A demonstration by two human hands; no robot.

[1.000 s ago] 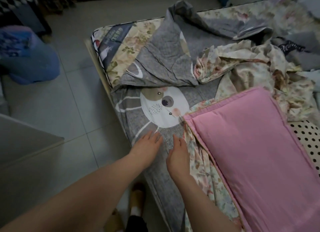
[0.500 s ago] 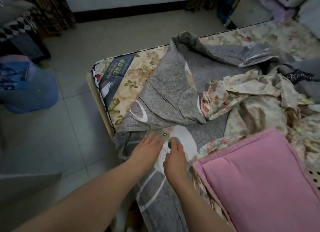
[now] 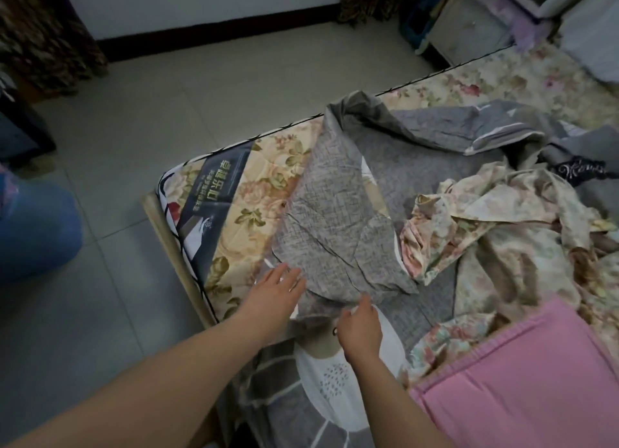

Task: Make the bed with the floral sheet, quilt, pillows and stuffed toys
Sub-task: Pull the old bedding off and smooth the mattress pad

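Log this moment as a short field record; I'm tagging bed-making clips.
left hand: open, fingers on the grey sheet beside its folded flap
right hand: pinches the flap's lower edge
grey sheet: flap folded back, leaving the mattress corner bare
floral sheet: crumpled in a heap on the bed
pink pillow: near right, lying over floral fabric

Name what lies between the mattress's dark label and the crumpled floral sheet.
Head view: the folded-back flap of grey crosshatched sheet lies there, between dark rectangular label and crumpled floral sheet.
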